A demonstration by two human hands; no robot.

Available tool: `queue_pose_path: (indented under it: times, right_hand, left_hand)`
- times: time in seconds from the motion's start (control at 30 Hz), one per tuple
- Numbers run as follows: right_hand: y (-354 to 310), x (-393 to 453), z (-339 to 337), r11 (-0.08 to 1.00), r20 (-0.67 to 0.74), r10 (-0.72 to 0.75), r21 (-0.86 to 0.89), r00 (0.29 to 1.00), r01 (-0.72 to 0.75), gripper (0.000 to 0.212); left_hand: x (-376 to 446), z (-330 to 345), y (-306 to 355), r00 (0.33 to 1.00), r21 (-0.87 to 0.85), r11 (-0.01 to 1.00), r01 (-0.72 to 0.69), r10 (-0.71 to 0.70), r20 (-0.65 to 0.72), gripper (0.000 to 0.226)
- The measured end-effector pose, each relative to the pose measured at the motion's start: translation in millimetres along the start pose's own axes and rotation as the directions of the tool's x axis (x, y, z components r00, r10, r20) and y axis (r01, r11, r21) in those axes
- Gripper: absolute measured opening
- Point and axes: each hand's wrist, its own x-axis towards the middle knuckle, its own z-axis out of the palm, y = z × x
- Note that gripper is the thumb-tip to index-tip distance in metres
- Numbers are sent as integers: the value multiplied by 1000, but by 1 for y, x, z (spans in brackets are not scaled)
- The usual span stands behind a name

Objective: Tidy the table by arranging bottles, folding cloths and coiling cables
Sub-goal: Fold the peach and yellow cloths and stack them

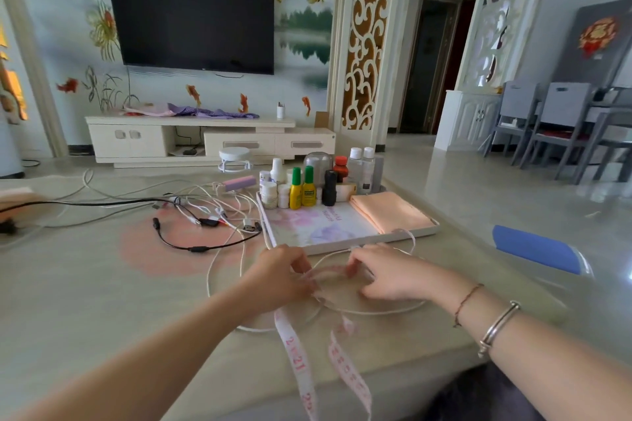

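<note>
A white measuring tape (301, 366) with pink numbers hangs in two strands over the table's front edge. My left hand (284, 275) and my right hand (390, 275) both pinch its upper part just in front of the tray. A white cable (225, 249) loops on the table around and under my hands. The white tray (342, 248) holds several bottles (304, 186) in a row at its back and a folded peach cloth (393, 212) on its right. A tangle of black and white cables (205, 215) lies left of the tray.
A pink power bank (239, 183) sits behind the cable tangle. A blue chair back (537, 249) stands at the table's right edge. A white stool (234, 159) and a TV cabinet (191, 140) are beyond the table. Grey dining chairs (554, 126) stand far right.
</note>
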Motion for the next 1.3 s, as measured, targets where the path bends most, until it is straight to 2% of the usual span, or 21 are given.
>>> queue_pose_path:
  times: [0.07, 0.13, 0.23, 0.27, 0.3, 0.37, 0.4, 0.43, 0.57, 0.63, 0.7, 0.77, 0.83, 0.97, 1.13, 1.17, 1.2, 1.23, 1.27, 1.3]
  right_hand:
    - [-1, 5, 3, 1000, -52, 24, 19, 998, -23, 21]
    - [-1, 9, 5, 997, -115, 58, 65, 992, -51, 20]
    - [-4, 14, -6, 961, -223, 85, 274, 971, -22, 14]
    - [-7, 15, -12, 929, -251, 94, 369, 963, 6, 11]
    - [-11, 16, -21, 883, -270, 97, 468, 958, 43, 11]
    - [-20, 20, -37, 793, -275, 88, 601, 957, 100, 14]
    - [-24, 22, -45, 774, -284, 78, 622, 956, 122, 16]
    - [-29, 23, -53, 770, -300, 63, 622, 952, 145, 15]
    - [-50, 30, -72, 813, -343, -47, 533, 938, 235, 5]
    - [-56, 34, -75, 861, -303, -89, 455, 949, 226, 16]
    - [-61, 38, -74, 874, -253, -114, 435, 961, 218, 19]
    - [-69, 40, -71, 872, -208, -145, 435, 967, 224, 19]
    - [-75, 41, -69, 868, -151, -160, 450, 976, 212, 20]
    - [-83, 41, -65, 869, -8, -161, 472, 987, 146, 17]
    - [-89, 43, -63, 830, -11, -143, 543, 990, 126, 20]
    - [-91, 44, -61, 802, -26, -143, 582, 989, 131, 21]
    - [-94, 47, -59, 759, -50, -138, 636, 989, 138, 20]
    - [-97, 51, -55, 706, -82, -122, 693, 989, 144, 20]
    - [-101, 55, -52, 652, -114, -98, 743, 989, 151, 22]
    - [-105, 58, -48, 602, -137, -79, 783, 987, 157, 23]
  left_hand:
    - [0, -1, 0, 999, -54, 998, 25, -27, -41, 6]
    - [2, -4, -1, 994, -114, 992, 49, -60, -93, 5]
    - [4, -19, 0, 974, -236, 969, 74, -121, -189, 5]
    - [4, -25, 1, 965, -323, 943, 80, -154, -212, 5]
    - [3, -32, 3, 956, -446, 891, 91, -203, -212, 7]
    - [-1, -44, 4, 945, -690, 714, 119, -295, -143, 11]
    - [-2, -49, 3, 941, -746, 655, 123, -316, -122, 11]
    - [-3, -54, 0, 938, -755, 644, 122, -324, -125, 11]
    - [-17, -85, -16, 927, -695, 715, 72, -305, -217, 13]
    - [-24, -103, -24, 929, -613, 788, 61, -269, -254, 11]
    - [-26, -118, -33, 918, -496, 867, 55, -239, -317, 16]
    - [-29, -133, -43, 907, -307, 948, 78, -196, -374, 18]
    - [-29, -141, -54, 897, -145, 979, 141, -189, -399, 20]
    - [-27, -143, -80, 821, -11, 940, 342, -305, -483, 25]
    - [-31, -134, -100, 724, 77, 814, 576, -465, -510, 25]
    - [-31, -129, -101, 734, 127, 796, 591, -466, -495, 32]
    - [-30, -125, -99, 773, 181, 810, 559, -429, -467, 44]
    - [-30, -120, -96, 834, 204, 858, 471, -358, -420, 59]
    - [-31, -116, -88, 901, 151, 934, 323, -254, -353, 74]
    - [-33, -112, -77, 952, 5, 987, 159, -152, -265, 86]
